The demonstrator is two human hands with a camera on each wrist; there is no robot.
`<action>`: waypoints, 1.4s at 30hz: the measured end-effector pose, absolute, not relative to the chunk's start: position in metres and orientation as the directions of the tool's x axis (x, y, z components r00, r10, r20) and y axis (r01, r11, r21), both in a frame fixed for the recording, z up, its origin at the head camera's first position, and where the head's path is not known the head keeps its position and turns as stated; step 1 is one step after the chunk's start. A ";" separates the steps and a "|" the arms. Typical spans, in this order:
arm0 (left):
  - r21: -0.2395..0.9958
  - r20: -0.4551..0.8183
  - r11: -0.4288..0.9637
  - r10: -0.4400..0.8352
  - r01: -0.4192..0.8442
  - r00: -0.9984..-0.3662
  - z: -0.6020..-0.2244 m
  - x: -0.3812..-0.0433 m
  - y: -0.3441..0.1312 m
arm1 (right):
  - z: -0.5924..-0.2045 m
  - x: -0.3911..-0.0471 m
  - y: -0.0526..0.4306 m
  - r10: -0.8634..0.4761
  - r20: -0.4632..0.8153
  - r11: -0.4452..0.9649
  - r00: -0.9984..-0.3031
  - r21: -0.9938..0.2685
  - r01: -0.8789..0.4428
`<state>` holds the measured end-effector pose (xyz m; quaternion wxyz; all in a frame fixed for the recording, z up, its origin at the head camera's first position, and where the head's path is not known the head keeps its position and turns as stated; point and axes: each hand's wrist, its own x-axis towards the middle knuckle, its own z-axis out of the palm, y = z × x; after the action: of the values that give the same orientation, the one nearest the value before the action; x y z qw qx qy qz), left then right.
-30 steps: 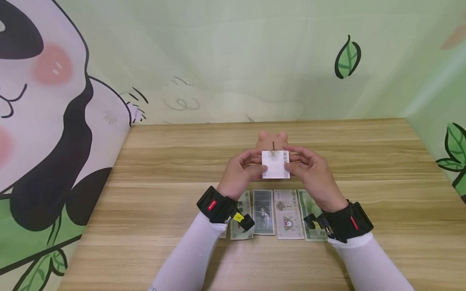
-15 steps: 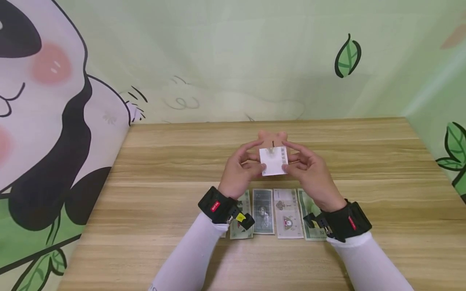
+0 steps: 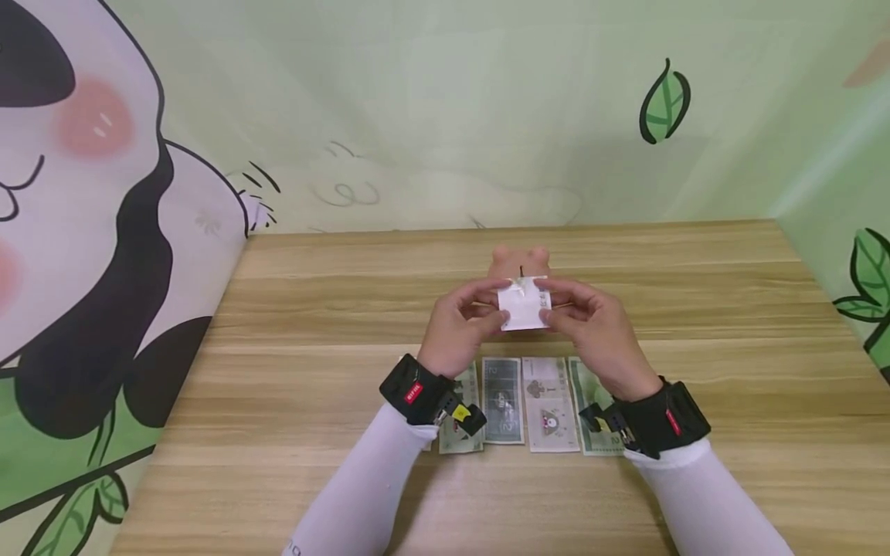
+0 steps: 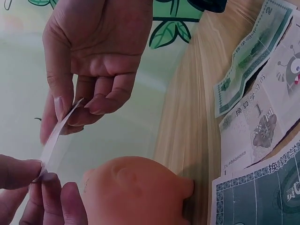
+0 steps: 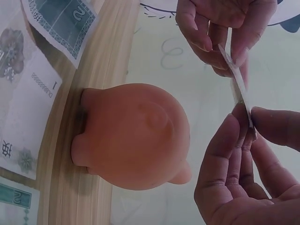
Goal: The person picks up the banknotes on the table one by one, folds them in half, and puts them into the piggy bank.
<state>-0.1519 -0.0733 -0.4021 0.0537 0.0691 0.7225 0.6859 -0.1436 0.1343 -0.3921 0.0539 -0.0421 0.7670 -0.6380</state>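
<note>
Head view, fingers (image 3: 492, 320) pinching paper (image 3: 524, 306) (perhaps folded), piggy bank (image 3: 507, 264)

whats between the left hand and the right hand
A small white piece of paper, its opposite edges pinched by the left hand and right hand. The head view shows it face-on; both wrist views show it nearly edge-on.

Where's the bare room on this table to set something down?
The wooden table is bare between the panda mural and left hand, and between the right hand and right wall. The middle is crowded: piggy bank behind, white note, play banknotes nearer.
</note>
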 end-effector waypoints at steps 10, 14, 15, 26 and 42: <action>0.988 0.026 0.149 0.148 0.048 -0.989 -0.400 -0.151 -0.073 | -0.391 -0.143 0.134 -0.130 -0.025 0.206 -0.991 -0.978 -0.003; 0.973 0.063 0.213 0.146 0.093 -0.987 -0.400 -0.151 -0.073 | -0.393 -0.144 0.133 -0.123 0.003 0.277 -0.992 -0.960 -0.037; 0.970 0.072 0.222 0.146 0.104 -0.987 -0.400 -0.150 -0.073 | -0.393 -0.144 0.133 -0.121 0.007 0.293 -0.993 -0.955 -0.043; 0.957 0.100 0.259 0.121 0.129 -0.988 -0.401 -0.150 -0.074 | -0.394 -0.143 0.134 -0.091 0.037 0.372 -0.995 -0.926 -0.069; 0.992 0.030 0.119 0.125 0.045 -0.992 -0.402 -0.151 -0.072 | -0.392 -0.143 0.135 -0.115 -0.011 0.220 -0.993 -0.976 -0.014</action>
<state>-0.1515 -0.0723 -0.4021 0.0302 0.0566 0.7474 0.6612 -0.1432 0.1346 -0.3923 0.0402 -0.0414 0.7798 -0.6233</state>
